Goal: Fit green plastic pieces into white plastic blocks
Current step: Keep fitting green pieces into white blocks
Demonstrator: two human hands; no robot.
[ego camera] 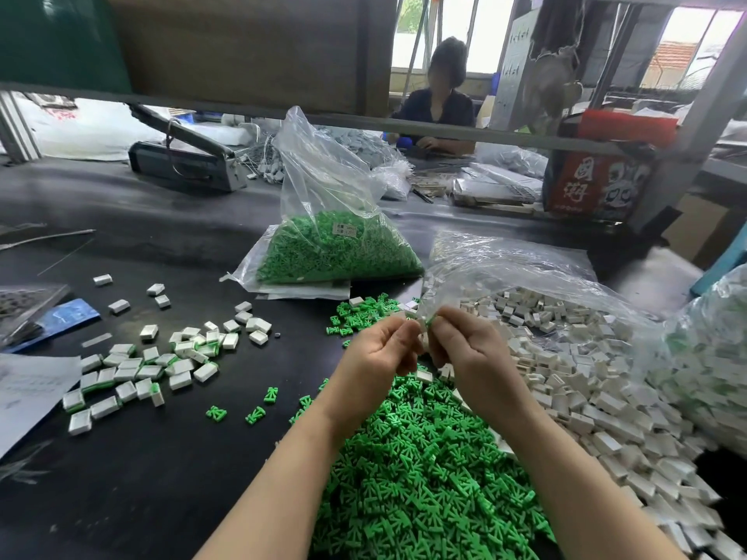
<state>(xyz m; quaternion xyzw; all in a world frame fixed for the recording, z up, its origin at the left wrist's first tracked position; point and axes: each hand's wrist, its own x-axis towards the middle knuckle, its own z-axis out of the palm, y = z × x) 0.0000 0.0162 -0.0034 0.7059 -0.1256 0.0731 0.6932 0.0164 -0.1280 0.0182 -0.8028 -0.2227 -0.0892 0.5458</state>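
1. A black worktable filled the frame from the lower left up to a grey rail across the upper half; a second person sat behind that rail at the upper centre, working at the far side.
2. A loose heap of green plastic pieces covered the lower centre, running under both forearms, and a wide spill of white plastic blocks lay just beside it on the right, out of a crumpled clear bag.
3. A clear bag of green pieces stood at the centre, its open top sagging (a small label showed through the plastic).
4. Another clear bag at the right edge held white blocks with green showing in them.
5. A scatter of finished blocks, white with green edges, lay at the left centre, well apart from the heaps.
6. A grey heat sealer sat at the upper left.
7. The left hand and right hand met above the green heap, fingers curled inward, fingertips nearly touching.
8. Between them a white block was pinched by both hands, and the right fingertips also pinched a green piece against it.
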